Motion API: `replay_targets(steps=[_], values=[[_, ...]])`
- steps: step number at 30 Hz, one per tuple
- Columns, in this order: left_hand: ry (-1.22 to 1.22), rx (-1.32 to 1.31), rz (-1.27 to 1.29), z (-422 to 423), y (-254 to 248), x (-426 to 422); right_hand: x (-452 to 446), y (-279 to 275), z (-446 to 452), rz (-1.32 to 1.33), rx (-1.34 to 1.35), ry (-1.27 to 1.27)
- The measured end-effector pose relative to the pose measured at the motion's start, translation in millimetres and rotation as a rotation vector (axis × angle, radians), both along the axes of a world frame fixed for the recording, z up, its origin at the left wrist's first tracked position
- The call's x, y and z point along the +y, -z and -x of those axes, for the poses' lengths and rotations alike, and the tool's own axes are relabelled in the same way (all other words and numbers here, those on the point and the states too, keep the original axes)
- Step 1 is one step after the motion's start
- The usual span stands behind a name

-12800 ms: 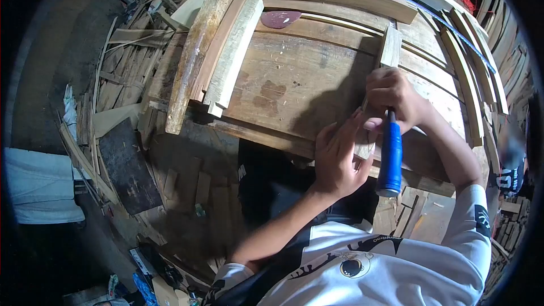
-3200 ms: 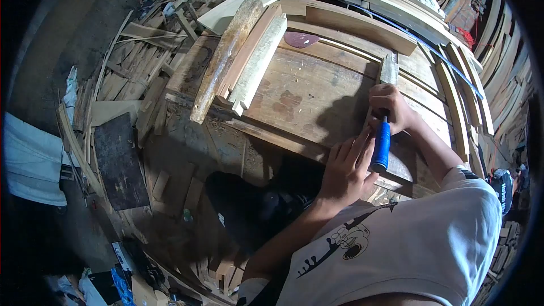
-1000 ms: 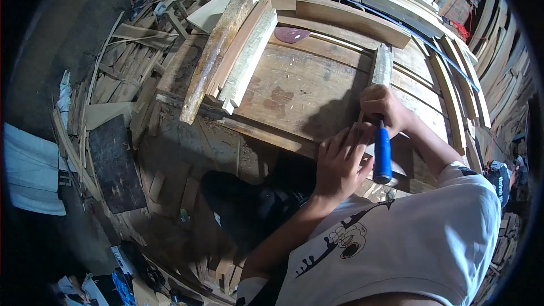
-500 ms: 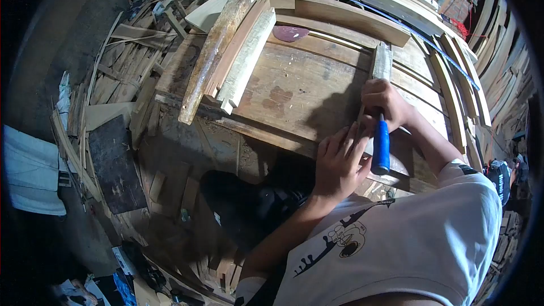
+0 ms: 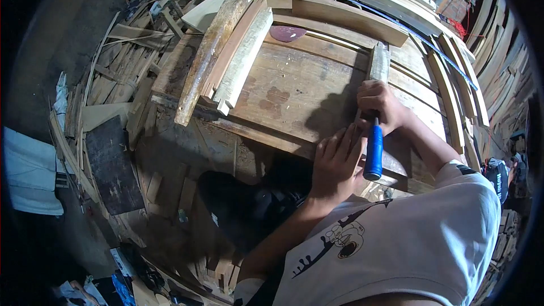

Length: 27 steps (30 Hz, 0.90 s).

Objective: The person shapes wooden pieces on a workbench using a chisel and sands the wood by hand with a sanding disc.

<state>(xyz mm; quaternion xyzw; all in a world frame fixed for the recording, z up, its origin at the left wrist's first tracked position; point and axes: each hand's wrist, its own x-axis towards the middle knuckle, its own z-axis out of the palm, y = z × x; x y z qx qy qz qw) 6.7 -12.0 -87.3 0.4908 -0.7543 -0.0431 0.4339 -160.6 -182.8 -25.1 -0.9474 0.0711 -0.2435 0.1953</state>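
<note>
On the right side of the workbench (image 5: 317, 102) lies a narrow pale piece of wood (image 5: 379, 63). My right hand (image 5: 381, 105) is closed in a fist over it, wrapped around the neck of a blue-handled tool (image 5: 374, 156). The handle sticks out towards my body; the working end is hidden, so whether it is a chisel cannot be made out. Below that fist, my left hand (image 5: 337, 164) is against the near part of the same wood, fingers long along one side and thumb on the other. Its fingertips come close to the right hand.
Shaped timbers (image 5: 241, 65) lie side by side across the bench's left end. Behind them are a dark red half-round piece (image 5: 287, 33) and a long board (image 5: 348, 20). Strips (image 5: 447, 96) line the right side. Scrap wood (image 5: 130, 51) is heaped on the floor at left.
The blue handle's end has swung slightly left and down, and my right fist has turned a little with it. My left hand stays in nearly the same place. The whole view has shifted slightly.
</note>
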Motion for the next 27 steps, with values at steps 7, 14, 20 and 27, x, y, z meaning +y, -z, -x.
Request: replay_targets(steps=[7, 14, 20, 27], values=[[-0.116, 0.034, 0.004, -37.6, -101.7, 33.3, -1.4, 0.4, 3.7, -0.053, -0.013, 0.026], [0.005, 0.15, -0.005, -98.4, -178.5, 52.4, -1.0, 4.6, 3.8, -0.042, -0.031, -0.004], [-0.09, 0.272, 0.133, -158.5, -197.0, 63.6, 1.9, 0.6, 2.2, -0.001, -0.026, 0.008], [-0.236, 0.321, 0.247, -214.8, -203.9, 89.6, 1.1, 3.0, 1.3, 0.005, -0.034, 0.011]])
